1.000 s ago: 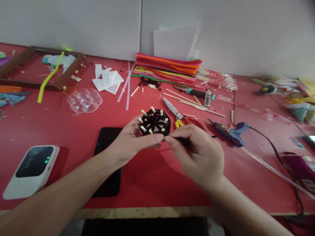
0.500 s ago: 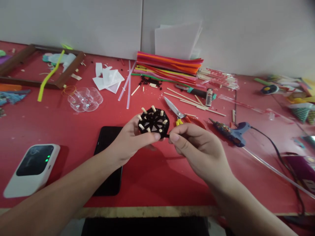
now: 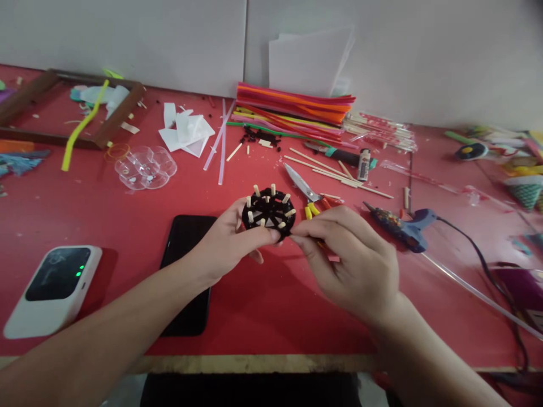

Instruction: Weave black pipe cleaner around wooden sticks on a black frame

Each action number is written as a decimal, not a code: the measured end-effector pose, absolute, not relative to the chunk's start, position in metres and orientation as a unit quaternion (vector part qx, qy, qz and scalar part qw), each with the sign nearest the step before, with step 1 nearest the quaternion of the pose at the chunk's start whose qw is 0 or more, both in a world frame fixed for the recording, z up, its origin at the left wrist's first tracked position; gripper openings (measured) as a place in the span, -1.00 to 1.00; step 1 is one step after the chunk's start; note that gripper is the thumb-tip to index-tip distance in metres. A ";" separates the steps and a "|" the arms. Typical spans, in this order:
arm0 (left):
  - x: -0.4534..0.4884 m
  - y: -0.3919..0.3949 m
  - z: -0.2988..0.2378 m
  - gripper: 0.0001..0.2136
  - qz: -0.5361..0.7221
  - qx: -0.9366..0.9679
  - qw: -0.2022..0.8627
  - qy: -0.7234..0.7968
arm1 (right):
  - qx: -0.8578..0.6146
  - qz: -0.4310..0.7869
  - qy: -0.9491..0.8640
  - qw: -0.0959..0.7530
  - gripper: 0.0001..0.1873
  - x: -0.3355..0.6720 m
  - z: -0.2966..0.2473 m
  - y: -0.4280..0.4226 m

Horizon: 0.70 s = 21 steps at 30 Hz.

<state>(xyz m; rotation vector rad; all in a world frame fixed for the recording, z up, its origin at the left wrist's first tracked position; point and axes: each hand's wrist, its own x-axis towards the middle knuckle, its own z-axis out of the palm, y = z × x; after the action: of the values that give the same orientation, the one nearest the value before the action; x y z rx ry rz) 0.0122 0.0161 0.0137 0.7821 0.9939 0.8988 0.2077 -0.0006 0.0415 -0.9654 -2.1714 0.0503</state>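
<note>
Head view, findings as follows. Your left hand (image 3: 227, 244) holds a black wheel (image 3: 268, 212) above the red table (image 3: 85, 209). The thumb is pressed on the wheel's near edge and the other fingers are curled under its far side, so the grip is closed on it. The wheel is tilted slightly towards you, with black spokes and short pale wooden pegs standing up around its rim.

Your right hand (image 3: 356, 263) meets the wheel from the right. Its thumb and forefinger are pinched shut against the near right rim, and the remaining fingers are loosely curled below. Anything finer between those fingertips is too small to tell.

Just beyond the wheel lie scissors (image 3: 302, 185), blades open and pointing away from you, with the orange and yellow handles partly hidden behind your right hand. A blue glue gun (image 3: 403, 229) lies to the right, its cable trailing off towards the edge. A black phone (image 3: 186, 271) lies flat under your left wrist, and a white device (image 3: 53, 291) with a green light sits further left. A stack of coloured pipe cleaners (image 3: 292, 107) lies against the wall, and a clear plastic tray (image 3: 145, 167) sits at far left.
</note>
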 end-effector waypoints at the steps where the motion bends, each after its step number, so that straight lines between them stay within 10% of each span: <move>1: 0.013 0.016 0.014 -0.57 0.407 0.354 0.713 0.449 | -0.383 0.021 -0.843 0.376 -0.90 0.206 0.041 -0.001; 21: 0.015 0.014 0.011 -0.54 0.488 0.440 0.620 0.429 | -0.439 -0.032 -0.801 0.405 -0.83 0.203 0.045 -0.001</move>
<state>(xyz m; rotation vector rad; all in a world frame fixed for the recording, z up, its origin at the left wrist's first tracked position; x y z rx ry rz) 0.0149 0.0145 0.0113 1.0126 0.9872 1.1210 0.2027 -0.0006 0.0450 -1.1072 -2.0224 -0.0813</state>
